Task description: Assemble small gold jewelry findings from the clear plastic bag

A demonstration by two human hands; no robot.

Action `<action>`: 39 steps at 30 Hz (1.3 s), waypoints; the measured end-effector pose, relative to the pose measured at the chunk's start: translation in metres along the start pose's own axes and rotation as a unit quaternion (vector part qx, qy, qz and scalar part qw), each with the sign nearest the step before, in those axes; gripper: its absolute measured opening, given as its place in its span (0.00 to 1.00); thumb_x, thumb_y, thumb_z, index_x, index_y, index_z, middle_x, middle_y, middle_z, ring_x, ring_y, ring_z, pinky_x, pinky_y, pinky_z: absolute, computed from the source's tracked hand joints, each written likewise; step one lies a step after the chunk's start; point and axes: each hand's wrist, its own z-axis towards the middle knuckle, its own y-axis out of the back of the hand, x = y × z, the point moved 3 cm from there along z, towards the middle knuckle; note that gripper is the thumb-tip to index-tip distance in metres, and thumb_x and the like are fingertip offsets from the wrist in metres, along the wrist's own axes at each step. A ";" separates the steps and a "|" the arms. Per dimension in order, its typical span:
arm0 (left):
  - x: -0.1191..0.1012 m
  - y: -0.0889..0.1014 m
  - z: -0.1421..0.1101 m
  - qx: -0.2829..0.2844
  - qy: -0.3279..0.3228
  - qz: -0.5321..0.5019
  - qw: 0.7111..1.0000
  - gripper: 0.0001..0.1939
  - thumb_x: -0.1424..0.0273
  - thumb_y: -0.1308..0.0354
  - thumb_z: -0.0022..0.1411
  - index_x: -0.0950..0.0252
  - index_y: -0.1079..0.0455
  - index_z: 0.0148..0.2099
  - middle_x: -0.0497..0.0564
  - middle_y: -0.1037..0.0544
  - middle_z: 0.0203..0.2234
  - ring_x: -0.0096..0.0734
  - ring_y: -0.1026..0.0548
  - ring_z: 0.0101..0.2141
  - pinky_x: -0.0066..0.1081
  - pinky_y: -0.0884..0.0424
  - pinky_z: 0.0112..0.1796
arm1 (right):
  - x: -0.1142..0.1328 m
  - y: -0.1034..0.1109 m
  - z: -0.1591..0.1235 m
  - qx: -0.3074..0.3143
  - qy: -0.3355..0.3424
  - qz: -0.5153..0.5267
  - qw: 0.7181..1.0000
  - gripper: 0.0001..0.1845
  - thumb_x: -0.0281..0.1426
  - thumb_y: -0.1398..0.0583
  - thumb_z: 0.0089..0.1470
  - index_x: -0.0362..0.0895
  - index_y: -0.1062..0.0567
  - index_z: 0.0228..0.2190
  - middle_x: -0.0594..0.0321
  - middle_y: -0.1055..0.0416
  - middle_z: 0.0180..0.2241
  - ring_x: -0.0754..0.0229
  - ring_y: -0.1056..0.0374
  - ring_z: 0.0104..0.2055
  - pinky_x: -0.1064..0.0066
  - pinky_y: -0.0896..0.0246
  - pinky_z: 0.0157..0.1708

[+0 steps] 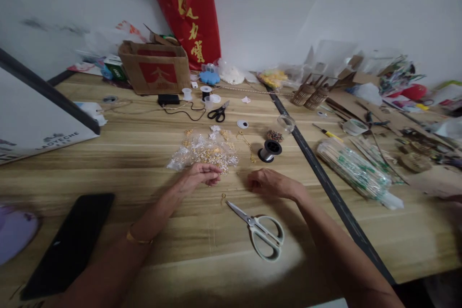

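My left hand [202, 174] is closed, thumb against fingertips, at the near edge of a pile of small gold and silver charms [212, 151] on clear plastic bags. Whatever it pinches is too small to make out. To the right, my right hand [267, 181] rests low over the wood with its fingers curled; their tips are hidden from view. Between and below the hands lies a small gold hook-like piece [223, 197]. White-handled scissors [258, 231] lie near it, blades pointing up and left. Beyond my right hand are a spool of clear thread [270, 151] and a thin gold chain [247, 144].
A dark phone [70, 243] lies at the near left. Black scissors [218, 112] and a black cable [187, 110] are farther back. Brown beads [274, 135] sit by a clear round container [286, 123]. A wrapped bundle of sticks [353, 171] lies right of the dark strip [317, 168].
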 end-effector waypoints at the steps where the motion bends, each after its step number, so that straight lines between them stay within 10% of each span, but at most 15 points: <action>1: 0.000 0.001 0.000 -0.002 0.001 0.001 1.000 0.18 0.67 0.29 0.44 0.70 0.25 0.38 0.52 0.20 0.26 0.26 0.25 0.25 0.27 0.30 0.29 | 0.000 -0.003 -0.001 0.008 -0.005 0.007 1.000 0.07 0.21 0.43 0.49 0.41 0.25 0.29 0.62 0.26 0.28 0.64 0.35 0.28 0.75 0.49 0.28; 21: -0.006 -0.001 -0.003 -0.009 -0.019 -0.015 1.000 0.20 0.65 0.26 0.39 0.71 0.27 0.31 0.54 0.19 0.26 0.26 0.24 0.24 0.27 0.29 0.29 | 0.018 -0.020 0.007 -0.088 0.002 -0.015 0.996 0.06 0.24 0.44 0.55 0.42 0.28 0.29 0.62 0.29 0.29 0.65 0.39 0.27 0.74 0.53 0.28; 39: -0.003 -0.003 0.000 -0.010 -0.048 -0.003 0.999 0.21 0.63 0.27 0.39 0.69 0.31 0.31 0.48 0.23 0.21 0.24 0.26 0.23 0.26 0.30 0.28 | 0.047 -0.017 0.048 -0.224 0.081 0.220 0.946 0.13 0.35 0.47 0.61 0.40 0.26 0.33 0.63 0.29 0.28 0.66 0.37 0.28 0.76 0.45 0.29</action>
